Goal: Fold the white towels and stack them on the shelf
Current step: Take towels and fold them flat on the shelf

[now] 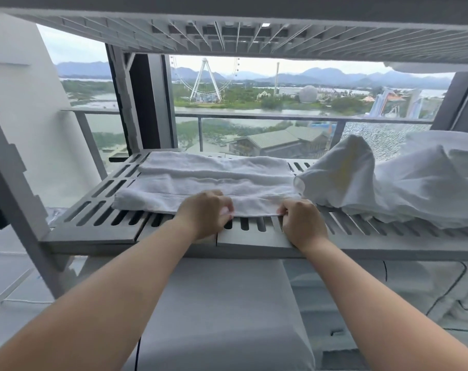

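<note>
A white towel (200, 187) lies flat and partly folded on the grey slatted shelf (99, 220), its far part doubled over itself. My left hand (204, 214) pinches the towel's near edge at the middle. My right hand (302, 223) grips the same near edge at its right corner. Both hands rest at the shelf's front, about a hand's width apart. A loose heap of crumpled white towels (404, 180) sits on the same shelf to the right, touching the flat towel's right end.
Another slatted shelf (254, 36) hangs close overhead. A shelf post (18, 188) stands at the left. Behind the shelf is a window with a balcony railing (254, 116). Below the shelf lies a white cushion (222, 303) with bedding to its right.
</note>
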Motion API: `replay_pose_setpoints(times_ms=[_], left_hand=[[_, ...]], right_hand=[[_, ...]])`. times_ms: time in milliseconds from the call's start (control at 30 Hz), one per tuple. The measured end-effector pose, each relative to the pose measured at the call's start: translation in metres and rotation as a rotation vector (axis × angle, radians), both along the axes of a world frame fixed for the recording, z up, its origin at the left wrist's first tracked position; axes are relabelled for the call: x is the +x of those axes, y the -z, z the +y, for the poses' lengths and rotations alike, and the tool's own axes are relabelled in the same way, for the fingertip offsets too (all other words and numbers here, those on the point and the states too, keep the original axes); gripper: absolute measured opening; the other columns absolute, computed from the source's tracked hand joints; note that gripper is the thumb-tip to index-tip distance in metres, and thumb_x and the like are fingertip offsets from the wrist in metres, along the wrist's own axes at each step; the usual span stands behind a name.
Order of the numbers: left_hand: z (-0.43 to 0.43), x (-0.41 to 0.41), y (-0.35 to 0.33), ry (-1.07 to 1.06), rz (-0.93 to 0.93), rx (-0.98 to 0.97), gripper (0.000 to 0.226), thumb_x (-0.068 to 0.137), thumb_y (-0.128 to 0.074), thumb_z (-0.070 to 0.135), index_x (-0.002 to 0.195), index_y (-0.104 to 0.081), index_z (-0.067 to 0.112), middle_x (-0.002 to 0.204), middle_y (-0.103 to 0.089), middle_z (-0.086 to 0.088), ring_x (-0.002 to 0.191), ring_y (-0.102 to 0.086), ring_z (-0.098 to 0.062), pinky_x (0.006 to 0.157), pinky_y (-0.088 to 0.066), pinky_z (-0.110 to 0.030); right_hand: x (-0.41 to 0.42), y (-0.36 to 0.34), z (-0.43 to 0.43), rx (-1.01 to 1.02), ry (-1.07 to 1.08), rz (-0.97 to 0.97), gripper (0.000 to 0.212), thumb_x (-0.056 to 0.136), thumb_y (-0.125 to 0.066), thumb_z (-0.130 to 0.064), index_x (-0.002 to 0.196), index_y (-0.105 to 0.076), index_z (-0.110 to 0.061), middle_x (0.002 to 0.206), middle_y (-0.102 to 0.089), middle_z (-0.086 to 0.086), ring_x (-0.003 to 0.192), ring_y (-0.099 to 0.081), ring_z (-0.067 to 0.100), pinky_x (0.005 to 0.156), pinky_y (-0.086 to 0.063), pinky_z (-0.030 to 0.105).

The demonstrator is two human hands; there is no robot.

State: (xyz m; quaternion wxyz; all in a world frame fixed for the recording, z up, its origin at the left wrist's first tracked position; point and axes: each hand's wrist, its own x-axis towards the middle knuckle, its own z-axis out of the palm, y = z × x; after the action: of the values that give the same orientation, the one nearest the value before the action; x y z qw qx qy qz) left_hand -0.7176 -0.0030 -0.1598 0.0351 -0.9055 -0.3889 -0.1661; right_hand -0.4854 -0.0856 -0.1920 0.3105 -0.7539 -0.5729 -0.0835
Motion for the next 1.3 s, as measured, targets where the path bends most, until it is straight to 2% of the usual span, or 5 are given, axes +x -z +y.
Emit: replay_pose_setpoints(times_ms=[400, 600, 733, 900, 1300], left_hand=[[0.03, -0.071, 0.0, -0.159, 0.066, 0.087, 0.022, 0.096, -0.057, 0.045, 0.112, -0.067, 0.035, 0.113, -0.067, 0.012, 0.096, -0.065, -0.015, 0.068, -0.049, -0.03], [0.039, -0.105, -0.007, -0.153, 0.117, -0.068, 0.032, 0.098, -0.055, 0.04, 0.129, -0.064, 0.044, 0.143, -0.055, 0.016, 0.135, -0.047, -0.011, 0.12, -0.023, -0.056], [0.04, -0.123, -0.008, -0.111, 0.111, -0.041, 0.034, 0.099, -0.059, 0.029, 0.132, -0.065, 0.035, 0.135, -0.063, 0.008, 0.125, -0.057, -0.015, 0.103, -0.047, -0.037], [0.042, -0.129, -0.01, -0.075, 0.117, -0.078, 0.042, 0.089, -0.058, 0.008, 0.126, -0.071, 0.023, 0.132, -0.067, 0.005, 0.127, -0.058, -0.013, 0.109, -0.043, -0.031], [0.041, -0.116, -0.012, -0.262, 0.19, 0.198, 0.021, 0.087, -0.054, 0.014, 0.093, -0.068, 0.028, 0.091, -0.071, 0.006, 0.083, -0.066, -0.021, 0.062, -0.044, -0.028]], right_hand=[[-0.021, -0.002, 0.007, 0.076, -0.104, -0.264, 0.01, 0.083, -0.066, -0.018, 0.085, -0.075, -0.015, 0.087, -0.07, 0.007, 0.09, -0.061, 0.031, 0.082, -0.048, 0.039], [-0.062, -0.011, 0.022, 0.018, -0.349, -0.144, 0.021, 0.093, -0.062, -0.031, 0.106, -0.077, -0.025, 0.109, -0.068, -0.002, 0.108, -0.057, 0.021, 0.093, -0.048, 0.037], [-0.088, -0.01, 0.037, -0.034, -0.425, -0.085, 0.022, 0.096, -0.061, -0.037, 0.111, -0.076, -0.03, 0.111, -0.066, -0.005, 0.111, -0.056, 0.019, 0.096, -0.047, 0.035], [-0.089, -0.005, 0.048, -0.079, -0.4, -0.089, 0.025, 0.097, -0.058, -0.04, 0.116, -0.074, -0.034, 0.112, -0.065, -0.005, 0.113, -0.054, 0.019, 0.098, -0.046, 0.037], [-0.098, -0.016, 0.037, -0.134, -0.337, -0.068, 0.032, 0.089, -0.053, -0.012, 0.117, -0.064, -0.022, 0.112, -0.064, 0.005, 0.112, -0.057, 0.027, 0.091, -0.048, 0.034]])
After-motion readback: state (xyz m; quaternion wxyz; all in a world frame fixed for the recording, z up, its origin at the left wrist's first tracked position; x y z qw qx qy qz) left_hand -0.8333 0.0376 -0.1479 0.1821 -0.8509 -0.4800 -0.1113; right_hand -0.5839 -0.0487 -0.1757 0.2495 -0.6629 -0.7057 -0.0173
